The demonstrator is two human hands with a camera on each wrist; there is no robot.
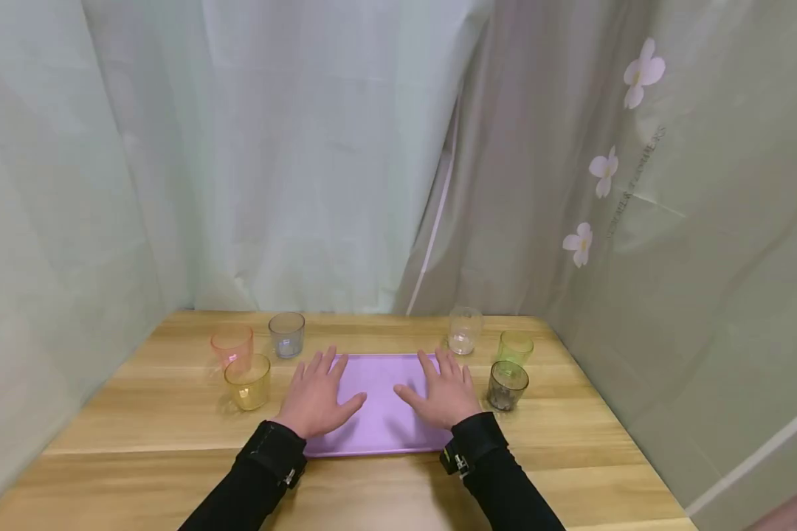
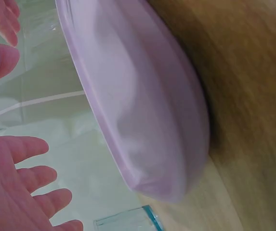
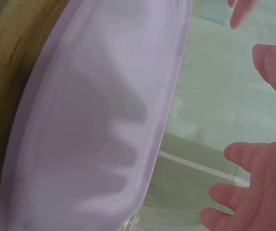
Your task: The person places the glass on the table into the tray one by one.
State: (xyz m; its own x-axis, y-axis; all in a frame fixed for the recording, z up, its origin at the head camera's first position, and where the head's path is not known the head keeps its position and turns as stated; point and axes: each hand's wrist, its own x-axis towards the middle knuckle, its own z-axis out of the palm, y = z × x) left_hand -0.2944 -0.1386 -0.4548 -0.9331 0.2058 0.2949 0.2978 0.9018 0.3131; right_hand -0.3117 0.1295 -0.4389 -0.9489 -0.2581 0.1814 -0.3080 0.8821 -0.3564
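Note:
A purple tray [image 1: 385,402] lies on the wooden table. My left hand [image 1: 317,398] hovers above its left side, fingers straight and spread, holding nothing. Over the right side of the tray is my right hand [image 1: 443,394], also with spread fingers and nothing held. In both wrist views the hands' shadows fall on the tray surface. Left of the tray stand a yellow glass [image 1: 248,383], a pink glass [image 1: 232,344] and a blue-grey glass [image 1: 287,335]. To its right are a clear glass [image 1: 464,332], a green glass [image 1: 516,345] and a dark grey glass [image 1: 507,386].
The wooden table [image 1: 173,413] extends around the tray. Pale curtains [image 1: 305,162] hang behind it and along both sides. Close to the right table edge hangs the flower-printed curtain [image 1: 704,295]. The yellow glass overlaps the pink one in the head view.

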